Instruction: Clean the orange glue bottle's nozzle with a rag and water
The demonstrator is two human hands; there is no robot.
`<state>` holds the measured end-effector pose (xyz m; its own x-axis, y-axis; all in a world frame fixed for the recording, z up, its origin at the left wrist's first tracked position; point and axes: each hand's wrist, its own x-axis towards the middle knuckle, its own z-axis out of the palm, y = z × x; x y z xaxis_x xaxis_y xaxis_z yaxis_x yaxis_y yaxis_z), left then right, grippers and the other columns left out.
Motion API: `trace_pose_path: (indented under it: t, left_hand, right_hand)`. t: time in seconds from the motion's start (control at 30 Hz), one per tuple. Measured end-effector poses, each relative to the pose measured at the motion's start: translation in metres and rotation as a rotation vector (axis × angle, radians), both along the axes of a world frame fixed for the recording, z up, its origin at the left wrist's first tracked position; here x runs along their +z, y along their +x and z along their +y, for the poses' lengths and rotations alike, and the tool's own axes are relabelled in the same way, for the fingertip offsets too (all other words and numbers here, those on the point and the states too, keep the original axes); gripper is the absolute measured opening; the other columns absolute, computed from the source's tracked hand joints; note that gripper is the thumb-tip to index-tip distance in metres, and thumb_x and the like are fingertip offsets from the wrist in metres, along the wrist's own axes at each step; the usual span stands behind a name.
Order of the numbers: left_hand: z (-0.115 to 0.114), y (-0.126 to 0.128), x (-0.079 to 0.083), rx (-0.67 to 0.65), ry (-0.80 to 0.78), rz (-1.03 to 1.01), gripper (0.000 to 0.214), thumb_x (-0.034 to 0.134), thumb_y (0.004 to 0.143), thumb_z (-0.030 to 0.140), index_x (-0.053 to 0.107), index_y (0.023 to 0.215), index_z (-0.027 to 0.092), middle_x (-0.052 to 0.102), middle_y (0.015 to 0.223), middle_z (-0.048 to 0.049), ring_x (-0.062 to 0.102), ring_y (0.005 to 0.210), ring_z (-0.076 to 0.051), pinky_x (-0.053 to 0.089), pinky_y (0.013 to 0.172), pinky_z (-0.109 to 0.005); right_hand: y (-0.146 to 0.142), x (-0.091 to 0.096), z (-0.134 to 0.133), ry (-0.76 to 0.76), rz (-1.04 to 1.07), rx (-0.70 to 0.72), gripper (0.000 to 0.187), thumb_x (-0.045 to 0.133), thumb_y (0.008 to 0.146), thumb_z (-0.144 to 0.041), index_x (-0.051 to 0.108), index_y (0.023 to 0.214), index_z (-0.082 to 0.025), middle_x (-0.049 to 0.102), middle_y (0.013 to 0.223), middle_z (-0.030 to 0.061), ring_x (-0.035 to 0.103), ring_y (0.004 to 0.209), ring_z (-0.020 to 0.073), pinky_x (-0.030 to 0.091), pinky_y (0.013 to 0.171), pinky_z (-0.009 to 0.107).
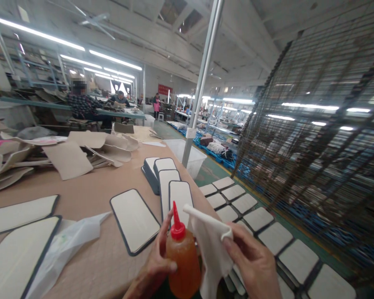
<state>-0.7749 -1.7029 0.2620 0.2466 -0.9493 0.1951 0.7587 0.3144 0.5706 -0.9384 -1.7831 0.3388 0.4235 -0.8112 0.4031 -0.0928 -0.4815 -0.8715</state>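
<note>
My left hand [156, 261] is wrapped round a squeeze bottle [182, 261] of orange-brown liquid with a red pointed nozzle, held upright at the table's near edge. My right hand [252, 261] pinches a white cloth [210, 245] that hangs right beside the bottle's nozzle. Just beyond the bottle, white rounded-rectangle panels with dark rims [135, 220] lie on the brown table [90, 187], and several more overlap in a row [166, 178] towards the back.
More white panels [268, 232] lie on a lower surface to the right. Beige cut pieces [68, 160] pile up at the table's far left. A clear plastic bag [65, 245] lies near left. A metal pole [202, 79], a wire rack [324, 137] and distant workers [81, 104] surround.
</note>
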Motion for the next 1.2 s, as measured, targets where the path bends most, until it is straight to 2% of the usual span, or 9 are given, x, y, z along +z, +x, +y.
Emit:
trace_pose_path:
  t: [0.13, 0.3, 0.4, 0.6, 0.7, 0.83, 0.93, 1.0, 1.2]
  left_hand:
    - [-0.002, -0.003, -0.001, 0.030, -0.020, -0.041, 0.128, 0.088, 0.041, 0.026, 0.008, 0.141, 0.033, 0.063, 0.108, -0.0074, 0.061, 0.100, -0.032, 0.049, 0.082, -0.037]
    - [-0.004, 0.000, -0.010, 0.062, -0.005, -0.146, 0.124, 0.087, 0.045, 0.025, 0.008, 0.141, 0.032, 0.063, 0.094, -0.0031, 0.064, 0.086, -0.025, 0.049, 0.075, -0.031]
    - [-0.003, 0.002, -0.012, 0.108, 0.015, -0.200, 0.123, 0.086, 0.045, 0.026, 0.010, 0.141, 0.030, 0.063, 0.091, -0.0022, 0.063, 0.085, -0.024, 0.048, 0.075, -0.031]
    - [0.001, -0.005, -0.007, 0.267, 0.078, -0.308, 0.119, 0.083, 0.051, 0.023, 0.006, 0.141, 0.031, 0.064, 0.098, -0.0037, 0.062, 0.092, -0.025, 0.049, 0.076, -0.030]
    - [0.002, -0.010, -0.008, 0.327, 0.114, -0.313, 0.120, 0.083, 0.052, 0.019, 0.004, 0.141, 0.031, 0.063, 0.103, -0.0045, 0.061, 0.097, -0.027, 0.048, 0.080, -0.032]
    - [0.004, -0.009, -0.010, 0.300, 0.137, -0.266, 0.120, 0.083, 0.051, 0.022, 0.003, 0.141, 0.031, 0.065, 0.097, -0.0036, 0.063, 0.093, -0.026, 0.050, 0.076, -0.032]
    - [0.006, -0.004, -0.009, 0.276, 0.148, -0.226, 0.117, 0.082, 0.052, 0.022, 0.006, 0.140, 0.032, 0.064, 0.094, -0.0022, 0.063, 0.090, -0.026, 0.050, 0.075, -0.032]
    - [0.008, -0.002, -0.008, 0.268, 0.134, -0.220, 0.118, 0.083, 0.051, 0.022, 0.006, 0.140, 0.034, 0.064, 0.095, -0.0018, 0.062, 0.093, -0.026, 0.050, 0.076, -0.032]
    - [0.013, -0.005, -0.006, 0.320, 0.105, -0.314, 0.117, 0.083, 0.050, 0.023, 0.009, 0.140, 0.033, 0.062, 0.103, -0.0036, 0.059, 0.100, -0.027, 0.048, 0.083, -0.035]
  right_hand:
    - [0.017, -0.003, 0.016, -0.401, 0.183, 0.088, 0.013, 0.059, 0.077, -0.017, 0.064, 0.088, -0.022, 0.067, 0.091, 0.0028, 0.063, 0.084, 0.0151, 0.049, 0.077, 0.019]
    - [0.032, -0.018, 0.021, -0.667, 0.175, 0.019, 0.018, 0.044, 0.081, -0.006, 0.056, 0.085, -0.019, 0.062, 0.080, 0.0034, 0.057, 0.074, 0.0148, 0.047, 0.069, 0.023]
    - [0.031, -0.022, 0.019, -0.735, 0.202, 0.005, 0.016, 0.041, 0.082, -0.006, 0.051, 0.082, -0.019, 0.059, 0.076, 0.0037, 0.054, 0.070, 0.0153, 0.045, 0.064, 0.025]
    - [0.030, -0.035, 0.017, -0.549, 0.259, 0.019, 0.014, 0.035, 0.086, -0.014, 0.048, 0.081, -0.018, 0.053, 0.072, 0.0031, 0.050, 0.068, 0.0160, 0.040, 0.061, 0.027]
    - [0.029, -0.038, 0.014, -0.265, 0.250, 0.075, 0.018, 0.035, 0.087, -0.022, 0.049, 0.076, -0.017, 0.053, 0.072, 0.0039, 0.051, 0.069, 0.0167, 0.040, 0.062, 0.029]
    - [0.019, -0.033, 0.006, 0.181, 0.134, 0.221, 0.026, 0.047, 0.084, -0.039, 0.056, 0.081, -0.015, 0.059, 0.074, 0.0042, 0.054, 0.069, 0.0160, 0.042, 0.062, 0.026]
    - [0.014, -0.029, 0.003, 0.345, 0.049, 0.235, 0.033, 0.054, 0.079, -0.045, 0.058, 0.084, -0.014, 0.060, 0.073, 0.0039, 0.054, 0.067, 0.0150, 0.042, 0.059, 0.024]
    - [0.015, -0.026, 0.006, 0.356, 0.048, 0.235, 0.033, 0.055, 0.078, -0.045, 0.059, 0.085, -0.013, 0.061, 0.075, 0.0049, 0.056, 0.070, 0.0161, 0.044, 0.062, 0.025]
    - [0.026, -0.016, 0.020, 0.086, 0.149, 0.204, 0.014, 0.057, 0.076, -0.029, 0.061, 0.075, -0.016, 0.061, 0.078, 0.0033, 0.057, 0.074, 0.0157, 0.044, 0.065, 0.023]
